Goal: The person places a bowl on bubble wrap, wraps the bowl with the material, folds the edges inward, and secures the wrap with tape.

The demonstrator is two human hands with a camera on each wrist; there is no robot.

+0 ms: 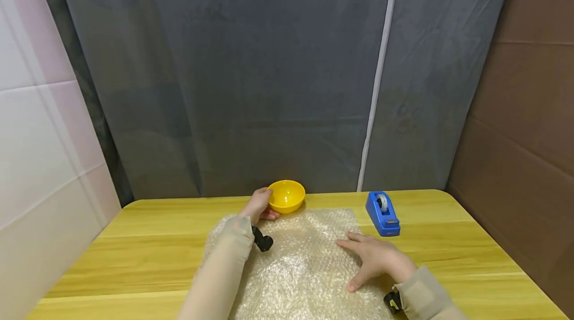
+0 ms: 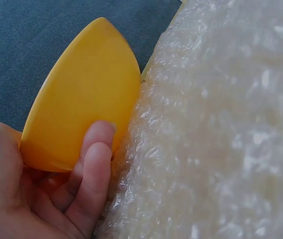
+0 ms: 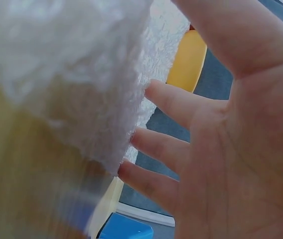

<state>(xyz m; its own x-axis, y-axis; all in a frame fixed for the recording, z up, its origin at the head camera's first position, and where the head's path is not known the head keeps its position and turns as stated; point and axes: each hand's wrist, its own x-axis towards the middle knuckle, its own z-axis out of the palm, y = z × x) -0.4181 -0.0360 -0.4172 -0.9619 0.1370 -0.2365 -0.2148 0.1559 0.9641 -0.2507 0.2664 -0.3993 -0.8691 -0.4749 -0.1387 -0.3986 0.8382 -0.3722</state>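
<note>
A yellow bowl [image 1: 287,197] is at the far side of the table, its inside turned up toward the head view. My left hand [image 1: 259,204] grips it at its left side, thumb at the rim and fingers under the outer wall. In the left wrist view the bowl [image 2: 86,94] looks tilted, close to the edge of the bubble wrap [image 2: 221,124]. My right hand [image 1: 374,259] has its fingers spread, the fingertips touching the right part of the bubble wrap [image 1: 296,270]. The right wrist view shows that palm [image 3: 231,144] holding nothing.
A blue tape dispenser [image 1: 383,214] with a roll of tape stands right of the bubble wrap. The wooden table [image 1: 134,250] meets a grey curtain [image 1: 269,85] behind. A white panel [image 1: 45,135] is on the left, a brown one [image 1: 520,135] on the right.
</note>
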